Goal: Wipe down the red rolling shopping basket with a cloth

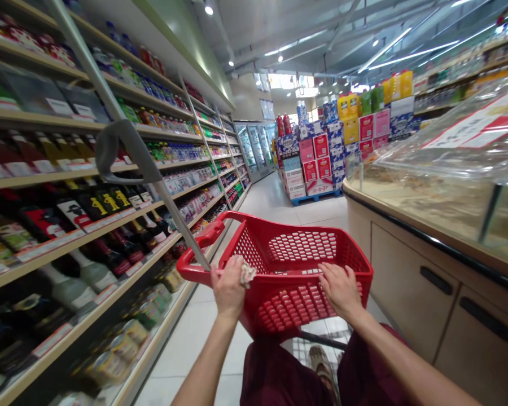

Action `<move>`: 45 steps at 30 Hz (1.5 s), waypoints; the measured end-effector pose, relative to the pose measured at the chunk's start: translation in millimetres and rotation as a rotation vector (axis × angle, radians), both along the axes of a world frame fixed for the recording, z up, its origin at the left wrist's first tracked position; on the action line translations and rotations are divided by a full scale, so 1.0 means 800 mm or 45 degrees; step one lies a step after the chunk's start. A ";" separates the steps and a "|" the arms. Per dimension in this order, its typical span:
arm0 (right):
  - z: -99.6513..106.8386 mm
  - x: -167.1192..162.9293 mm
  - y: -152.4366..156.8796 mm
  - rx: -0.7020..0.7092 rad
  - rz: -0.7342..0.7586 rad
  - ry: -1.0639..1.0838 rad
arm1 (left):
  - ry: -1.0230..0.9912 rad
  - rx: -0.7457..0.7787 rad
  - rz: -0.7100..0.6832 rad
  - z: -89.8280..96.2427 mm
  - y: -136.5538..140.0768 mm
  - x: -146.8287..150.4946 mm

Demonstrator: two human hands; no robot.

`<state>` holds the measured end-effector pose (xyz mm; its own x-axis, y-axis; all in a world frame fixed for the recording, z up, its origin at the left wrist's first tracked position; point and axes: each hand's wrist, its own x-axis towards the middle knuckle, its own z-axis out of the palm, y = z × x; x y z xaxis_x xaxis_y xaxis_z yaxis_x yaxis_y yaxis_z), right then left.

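Observation:
A red plastic shopping basket (302, 245) with perforated walls stands in front of my legs, and nothing shows in the visible part of its inside. My left hand (230, 288) is closed over the near rim, toward the left end. Beside its thumb a crumpled whitish piece, like tissue (248, 274), is pinched against the rim. On the same rim, further right, my right hand (342, 290) lies with its fingers hooked over the edge. A grey metal pole (174, 207) slants up and left from the basket's left end, bearing a grey loop grip (110, 151).
Shelves of bottles and cans (110, 217) run along the left. To the right is a counter (406, 265) with plastic-covered goods and dark handles. Ahead, stacked cartons (317, 158) stand on a blue pallet (317, 196). Glass-door fridges (256, 148) are behind, along the tiled aisle.

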<state>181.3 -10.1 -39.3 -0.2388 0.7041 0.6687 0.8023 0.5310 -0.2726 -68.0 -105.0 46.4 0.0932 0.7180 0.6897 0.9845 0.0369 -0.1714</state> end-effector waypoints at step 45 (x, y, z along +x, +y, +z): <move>-0.002 0.010 -0.002 0.080 0.090 -0.052 | 0.005 0.107 -0.298 -0.045 0.026 0.073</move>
<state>189.1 -11.9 -40.7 -0.3140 0.6414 0.7000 0.7722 0.6015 -0.2047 -9.4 -84.2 10.6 0.2531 0.6169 0.7452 0.9672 -0.1780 -0.1811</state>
